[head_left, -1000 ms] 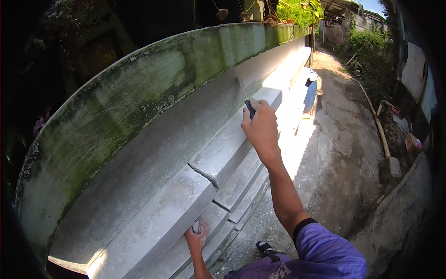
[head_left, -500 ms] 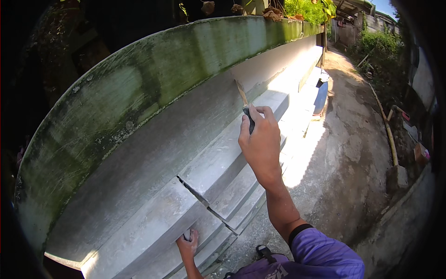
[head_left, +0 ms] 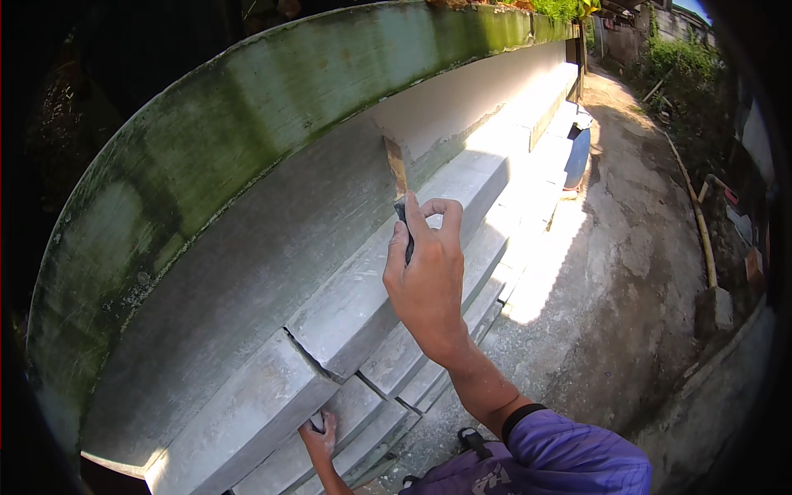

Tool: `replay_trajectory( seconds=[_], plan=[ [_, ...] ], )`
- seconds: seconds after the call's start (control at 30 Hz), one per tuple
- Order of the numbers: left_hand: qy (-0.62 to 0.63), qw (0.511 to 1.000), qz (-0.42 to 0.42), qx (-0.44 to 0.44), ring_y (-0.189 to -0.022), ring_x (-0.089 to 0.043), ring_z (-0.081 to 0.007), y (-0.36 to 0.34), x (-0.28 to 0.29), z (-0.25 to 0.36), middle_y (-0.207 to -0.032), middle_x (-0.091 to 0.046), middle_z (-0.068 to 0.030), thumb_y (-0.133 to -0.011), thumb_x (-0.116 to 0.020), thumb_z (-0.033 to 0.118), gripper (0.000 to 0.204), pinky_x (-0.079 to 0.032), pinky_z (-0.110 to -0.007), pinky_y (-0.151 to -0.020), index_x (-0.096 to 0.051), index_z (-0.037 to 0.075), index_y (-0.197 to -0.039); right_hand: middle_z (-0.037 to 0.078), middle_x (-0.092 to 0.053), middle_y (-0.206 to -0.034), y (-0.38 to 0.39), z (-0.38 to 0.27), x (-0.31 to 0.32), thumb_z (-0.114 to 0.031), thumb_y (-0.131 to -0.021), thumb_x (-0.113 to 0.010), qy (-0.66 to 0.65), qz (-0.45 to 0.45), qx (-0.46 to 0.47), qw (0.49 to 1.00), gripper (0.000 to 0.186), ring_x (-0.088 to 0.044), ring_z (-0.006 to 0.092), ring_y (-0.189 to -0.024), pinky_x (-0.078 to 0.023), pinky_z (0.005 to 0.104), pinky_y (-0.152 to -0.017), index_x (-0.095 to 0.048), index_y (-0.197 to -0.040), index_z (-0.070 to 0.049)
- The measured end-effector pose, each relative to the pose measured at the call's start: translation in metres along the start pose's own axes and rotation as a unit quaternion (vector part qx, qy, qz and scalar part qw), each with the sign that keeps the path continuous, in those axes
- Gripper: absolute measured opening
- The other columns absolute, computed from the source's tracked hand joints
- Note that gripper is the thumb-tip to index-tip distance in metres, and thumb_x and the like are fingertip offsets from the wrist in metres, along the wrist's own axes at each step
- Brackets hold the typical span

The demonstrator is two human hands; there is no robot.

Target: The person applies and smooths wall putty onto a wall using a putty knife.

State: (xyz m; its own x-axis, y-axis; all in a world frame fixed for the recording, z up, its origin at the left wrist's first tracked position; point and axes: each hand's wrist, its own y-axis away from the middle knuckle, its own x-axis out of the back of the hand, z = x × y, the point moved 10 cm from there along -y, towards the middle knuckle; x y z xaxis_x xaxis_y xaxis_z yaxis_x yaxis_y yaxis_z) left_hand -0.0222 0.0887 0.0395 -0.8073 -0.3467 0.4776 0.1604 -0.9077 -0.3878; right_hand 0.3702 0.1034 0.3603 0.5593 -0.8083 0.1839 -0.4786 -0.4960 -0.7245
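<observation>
Your right hand [head_left: 427, 276] grips one scraper [head_left: 397, 171], blade at the grey wall [head_left: 231, 272] above one ledge [head_left: 338, 312]. Your left hand [head_left: 320, 444] holds one small object [head_left: 317, 422], partly hidden, kind unclear.

The wall [head_left: 247, 264] lies in even shade, its far stretch [head_left: 532, 87] glares white, and fisheye edges curve into black.

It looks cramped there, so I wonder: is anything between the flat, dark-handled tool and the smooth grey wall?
Nothing visible stands between the flat, dark-handled metal scraper in the right hand and the smooth grey wall. The long, green-stained ledge is above the scraper. Whether scraper and wall touch is unclear.
</observation>
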Motion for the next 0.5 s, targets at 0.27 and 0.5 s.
replay_trajectory(
  seconds=[0.27, 0.5],
  plan=[
    [0.115, 0.99, -0.016, 0.08, -0.067, -0.055, -0.0114, -0.001, -0.006, 0.009, -0.077, -0.059, -0.0023, -0.082, -0.073, 0.014, 0.018, -0.047, -0.029, -0.063, -0.059, 0.003, -0.087, 0.017, -0.044, -0.111, 0.003, 0.008, -0.004, -0.004, -0.092, -0.059, -0.027, 0.01, -0.029, 0.999, 0.041, -0.064, 0.0322, -0.073, -0.052, 0.0418, -0.061, -0.052, -0.131, 0.006],
    [0.045, 0.999, 0.017, 0.023, -0.068, -0.053, -0.0104, 0.004, 0.008, -0.038, -0.078, -0.058, -0.0017, -0.082, -0.073, 0.016, 0.02, -0.045, -0.028, -0.063, -0.059, 0.003, -0.089, 0.015, -0.044, -0.107, 0.006, 0.008, -0.004, -0.005, -0.092, -0.06, -0.047, 0.016, -0.032, 0.998, 0.042, -0.063, 0.0307, -0.074, -0.053, 0.0413, -0.064, -0.053, -0.131, 0.006]
  ],
)
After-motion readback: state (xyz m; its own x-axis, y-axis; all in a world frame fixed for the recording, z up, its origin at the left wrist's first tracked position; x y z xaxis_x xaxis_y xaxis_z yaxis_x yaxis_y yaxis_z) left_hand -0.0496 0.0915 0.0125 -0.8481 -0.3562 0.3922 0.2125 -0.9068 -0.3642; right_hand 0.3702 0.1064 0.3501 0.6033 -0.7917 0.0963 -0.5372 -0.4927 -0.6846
